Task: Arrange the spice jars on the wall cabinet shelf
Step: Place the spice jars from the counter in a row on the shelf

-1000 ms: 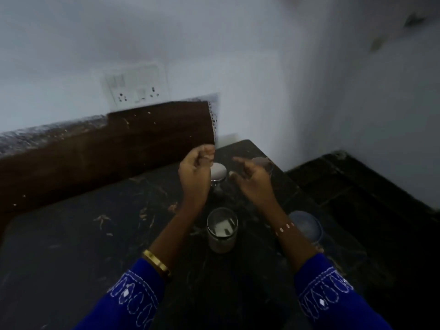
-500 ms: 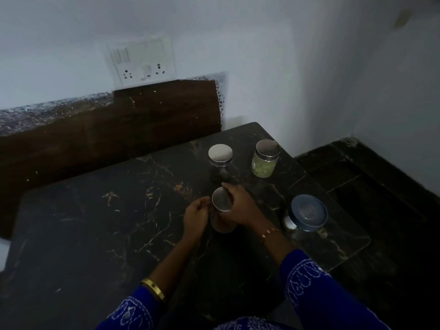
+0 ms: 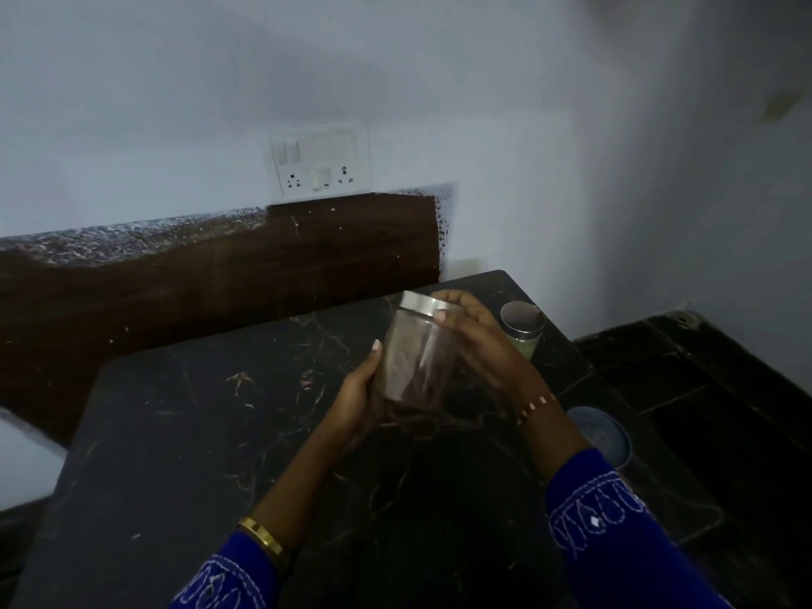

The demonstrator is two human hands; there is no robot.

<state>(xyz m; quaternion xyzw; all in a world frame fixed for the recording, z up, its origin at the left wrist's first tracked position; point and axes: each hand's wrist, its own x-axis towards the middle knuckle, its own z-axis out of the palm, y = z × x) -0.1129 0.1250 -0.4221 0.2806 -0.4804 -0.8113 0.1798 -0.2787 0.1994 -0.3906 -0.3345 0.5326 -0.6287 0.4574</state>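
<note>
Lifting clear glass jar with steel lid off black marble counter; left hand cups base, right hand curls fingers round lid. Next: carry up to cabinet shelf, out of view. Lidded jar with green contents just beside right hand; counter edge near right, open air above.

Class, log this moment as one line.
lifted: clear glass jar with steel lid | left hand: base | right hand: lid | shelf: unseen
</note>
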